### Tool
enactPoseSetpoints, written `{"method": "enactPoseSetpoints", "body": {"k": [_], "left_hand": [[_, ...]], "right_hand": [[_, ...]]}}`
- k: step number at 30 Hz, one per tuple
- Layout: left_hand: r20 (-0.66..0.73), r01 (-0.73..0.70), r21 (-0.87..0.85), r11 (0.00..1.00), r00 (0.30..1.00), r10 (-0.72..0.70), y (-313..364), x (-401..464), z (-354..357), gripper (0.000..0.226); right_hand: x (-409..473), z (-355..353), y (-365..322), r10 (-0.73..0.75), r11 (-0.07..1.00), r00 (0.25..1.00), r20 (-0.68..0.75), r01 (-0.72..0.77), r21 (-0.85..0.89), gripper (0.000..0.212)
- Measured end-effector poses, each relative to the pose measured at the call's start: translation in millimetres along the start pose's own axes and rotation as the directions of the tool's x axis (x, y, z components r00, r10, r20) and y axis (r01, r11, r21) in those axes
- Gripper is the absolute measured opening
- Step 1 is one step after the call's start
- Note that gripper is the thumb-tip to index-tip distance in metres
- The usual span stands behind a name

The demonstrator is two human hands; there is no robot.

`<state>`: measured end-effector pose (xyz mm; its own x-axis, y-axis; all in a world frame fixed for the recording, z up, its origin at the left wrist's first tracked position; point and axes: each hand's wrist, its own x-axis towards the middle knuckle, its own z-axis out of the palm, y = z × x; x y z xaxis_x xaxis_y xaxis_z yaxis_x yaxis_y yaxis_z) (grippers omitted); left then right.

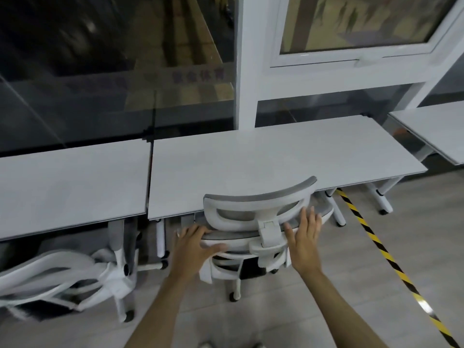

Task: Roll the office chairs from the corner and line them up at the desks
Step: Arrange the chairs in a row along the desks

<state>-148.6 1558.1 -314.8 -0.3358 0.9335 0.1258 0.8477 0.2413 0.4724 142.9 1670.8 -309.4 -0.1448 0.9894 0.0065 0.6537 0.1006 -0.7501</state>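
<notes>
Both bare forearms reach forward, well apart. The left hand lies palm down, fingers spread and slightly bent, thumb out to the right. The right hand stands flat, fingers straight and together, pointing up, thumb apart at left.

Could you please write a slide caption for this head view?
Both hands, left hand and right hand, push a white chair under the desk.

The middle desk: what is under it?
Under the middle desk show white legs on casters and the chair pushed partly in. The desktop covers the chair's seat.
</notes>
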Motion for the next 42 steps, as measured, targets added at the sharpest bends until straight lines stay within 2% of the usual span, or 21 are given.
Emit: {"method": "enactPoseSetpoints", "body": {"k": [10,19,26,30,34,38,42], "left_hand": [[-0.091,-0.006,-0.043,0.999,0.996,0.002,6,5,9,0.075],[-0.047,-0.001,0.043,0.999,0.999,0.003,5,-2,18,0.069],[-0.102,-0.002,0.065,0.998,0.995,0.009,15,-24,20,0.075],[-0.087,0.019,0.078,0.997,0.996,-0.012,19,-28,18,0.079],[-0.065,0.059,0.088,0.994,0.996,-0.053,22,-28,20,0.08],[-0.029,0.075,0.054,0.996,0.997,-0.074,23,-23,21,0.08],[-0.089,0.055,0.042,0.998,0.995,-0.051,24,-31,26,0.08]], "right_hand": [[11,-1,4,-0.018,0.998,0.999,-0.028,0.02,0.059,0.072],[13,-13,9,0.024,1.0,0.997,0.073,-0.024,0.003,0.079],[0,-21,17,0.034,0.998,0.996,0.079,-0.03,-0.055,0.086],[-3,-31,24,0.015,0.998,0.988,0.152,-0.006,-0.059,0.093],[2,-31,22,0.032,0.998,0.986,0.165,-0.022,-0.065,0.094],[5,-33,20,0.037,0.997,0.99,0.137,-0.026,-0.078,0.096],[1,-41,27,-0.005,0.994,0.997,0.076,0.014,-0.111,0.095]]}}
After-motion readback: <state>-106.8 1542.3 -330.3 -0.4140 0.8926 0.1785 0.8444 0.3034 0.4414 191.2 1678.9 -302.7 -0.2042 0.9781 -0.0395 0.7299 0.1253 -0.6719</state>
